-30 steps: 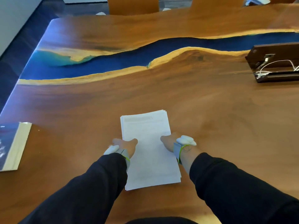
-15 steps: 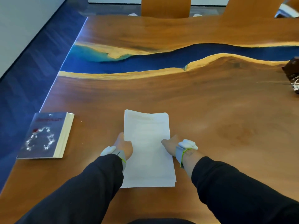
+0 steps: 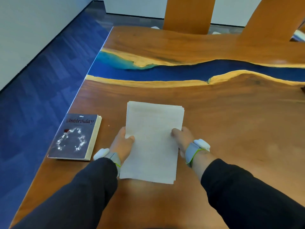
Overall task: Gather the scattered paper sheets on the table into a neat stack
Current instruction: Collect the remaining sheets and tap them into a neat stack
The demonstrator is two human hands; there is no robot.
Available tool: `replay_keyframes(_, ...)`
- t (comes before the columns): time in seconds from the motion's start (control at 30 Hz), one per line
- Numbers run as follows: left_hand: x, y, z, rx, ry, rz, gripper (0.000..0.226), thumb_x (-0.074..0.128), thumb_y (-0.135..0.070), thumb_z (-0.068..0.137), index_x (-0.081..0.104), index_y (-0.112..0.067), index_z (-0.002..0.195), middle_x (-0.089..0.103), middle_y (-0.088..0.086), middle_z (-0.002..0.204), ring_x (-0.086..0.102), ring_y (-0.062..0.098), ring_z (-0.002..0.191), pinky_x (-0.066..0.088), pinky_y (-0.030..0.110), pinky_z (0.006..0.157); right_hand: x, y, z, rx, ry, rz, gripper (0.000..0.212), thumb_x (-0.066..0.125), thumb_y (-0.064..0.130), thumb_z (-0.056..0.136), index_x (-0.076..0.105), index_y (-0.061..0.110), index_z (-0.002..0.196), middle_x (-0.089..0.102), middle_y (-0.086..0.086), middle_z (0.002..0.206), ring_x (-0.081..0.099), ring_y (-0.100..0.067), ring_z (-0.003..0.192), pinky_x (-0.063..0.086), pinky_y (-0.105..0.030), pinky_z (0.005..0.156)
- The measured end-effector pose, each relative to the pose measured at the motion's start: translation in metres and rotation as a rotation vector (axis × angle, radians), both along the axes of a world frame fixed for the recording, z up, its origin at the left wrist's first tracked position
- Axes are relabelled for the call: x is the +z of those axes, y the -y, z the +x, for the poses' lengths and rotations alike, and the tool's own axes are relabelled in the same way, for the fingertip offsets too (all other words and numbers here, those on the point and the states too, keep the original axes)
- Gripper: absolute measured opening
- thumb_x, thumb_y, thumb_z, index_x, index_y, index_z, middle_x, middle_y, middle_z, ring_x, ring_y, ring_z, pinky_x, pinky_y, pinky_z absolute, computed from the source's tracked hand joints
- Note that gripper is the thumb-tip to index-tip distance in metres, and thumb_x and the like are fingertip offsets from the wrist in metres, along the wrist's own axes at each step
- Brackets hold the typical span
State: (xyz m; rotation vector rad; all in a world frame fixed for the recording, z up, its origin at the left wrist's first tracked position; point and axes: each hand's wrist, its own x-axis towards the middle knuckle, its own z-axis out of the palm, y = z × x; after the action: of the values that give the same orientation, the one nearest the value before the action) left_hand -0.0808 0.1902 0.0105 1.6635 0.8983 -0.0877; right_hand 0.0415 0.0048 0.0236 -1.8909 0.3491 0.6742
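One book (image 3: 75, 137) is lying by the table's (image 3: 231, 129) left edge, just beside the L hand (image 3: 123, 142). That hand is pinching the paper stack (image 3: 153, 141) by its left edge, thumb on top, fingers tucked under. One stack only, sitting between the two hands, long axis running straight away from the person. Its far corner is fanning a bit, so it prob. needs squaring. R hand (image 3: 183, 138) is gripping the right edge likewise. Both equally near. No loose sheets are showing; can't tell the sheet count.

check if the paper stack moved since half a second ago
Yes. The paper stack has shifted left toward the book; the gap between them is narrower.
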Motion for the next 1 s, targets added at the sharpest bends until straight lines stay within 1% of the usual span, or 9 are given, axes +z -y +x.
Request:
replay_keyframes(0.07,0.018,-0.003,0.006,0.065,0.154,0.07,0.022,0.051,-0.02,0.098,0.053,-0.039,0.11,0.067,-0.011,0.106,0.066,0.009,0.094,0.052,0.03,0.076,0.022,-0.011,0.001,0.0,0.216,0.1,0.022,0.056,0.023,0.075,0.062,0.015,0.094,0.069,-0.011,0.091,0.066,-0.026,0.078,0.055,-0.041,0.066)
replay_keyframes(0.23,0.055,0.008,0.009,0.296,0.484,0.237,0.02,0.053,-0.018,0.094,0.051,-0.034,0.104,0.07,-0.013,0.093,0.064,-0.005,0.077,0.046,0.009,0.065,0.066,-0.023,-0.009,0.023,0.593,0.344,0.041,0.054,0.011,0.083,0.057,0.028,0.12,0.07,0.016,0.102,0.066,0.007,0.086,0.048,-0.005,0.065)
replay_keyframes(0.33,0.056,0.014,0.002,0.278,0.495,0.254,0.024,0.057,-0.014,0.094,0.047,-0.031,0.108,0.067,-0.006,0.1,0.065,0.008,0.089,0.052,0.022,0.078,0.058,-0.021,-0.016,0.028,0.604,0.344,0.038,0.052,0.002,0.085,0.053,0.026,0.116,0.067,0.019,0.095,0.065,0.001,0.084,0.051,-0.015,0.068)
replay_keyframes(0.43,0.05,0.014,-0.005,0.262,0.439,0.217,0.03,0.059,-0.011,0.095,0.045,-0.018,0.121,0.063,0.006,0.113,0.064,0.017,0.099,0.055,0.038,0.087,0.043,-0.017,-0.021,0.033,0.525,0.265,0.027,0.053,0.007,0.084,0.049,0.026,0.103,0.059,-0.002,0.09,0.058,-0.018,0.077,0.05,-0.042,0.068)
replay_keyframes(0.5,0.046,0.014,-0.007,0.268,0.424,0.216,0.032,0.058,-0.011,0.095,0.045,-0.021,0.122,0.063,0.006,0.114,0.063,0.018,0.1,0.055,0.04,0.087,0.034,-0.016,-0.024,0.048,0.468,0.222,0.028,0.053,0.014,0.081,0.049,0.036,0.097,0.062,-0.003,0.093,0.062,-0.024,0.083,0.054,-0.047,0.073)
replay_keyframes(0.63,0.045,0.013,-0.004,0.284,0.4,0.182,0.036,0.053,-0.01,0.093,0.047,-0.03,0.123,0.064,0.005,0.114,0.063,0.021,0.102,0.054,0.04,0.088,0.027,-0.017,-0.028,0.102,0.388,0.198,0.037,0.051,0.02,0.08,0.05,0.054,0.095,0.067,0.025,0.089,0.065,0.006,0.081,0.052,-0.021,0.068)
replay_keyframes(0.73,0.05,0.013,0.0,0.278,0.425,0.164,0.036,0.054,-0.013,0.089,0.046,-0.035,0.115,0.065,-0.001,0.107,0.065,0.014,0.097,0.055,0.032,0.076,0.026,-0.018,-0.026,0.105,0.383,0.207,0.037,0.049,0.016,0.085,0.052,0.052,0.096,0.065,0.03,0.085,0.061,0.015,0.078,0.045,-0.011,0.065)
replay_keyframes(0.83,0.069,0.003,0.007,0.274,0.53,0.361,0.047,0.061,-0.011,0.083,0.044,-0.036,0.119,0.061,-0.009,0.104,0.061,0.004,0.09,0.047,0.022,0.072,0.029,-0.015,-0.025,0.122,0.387,0.211,0.036,0.048,0.016,0.088,0.052,0.049,0.102,0.063,0.037,0.088,0.057,0.023,0.08,0.043,-0.001,0.057)
replay_keyframes(1.0,0.126,-0.015,0.028,-0.118,0.454,0.977,0.056,0.057,-0.021,0.076,0.052,-0.031,0.131,0.062,-0.004,0.118,0.057,0.019,0.112,0.042,0.042,0.1,0.029,-0.015,-0.028,0.109,0.37,0.248,0.038,0.049,0.017,0.091,0.05,0.053,0.102,0.064,0.037,0.087,0.059,0.023,0.077,0.043,0.002,0.051)
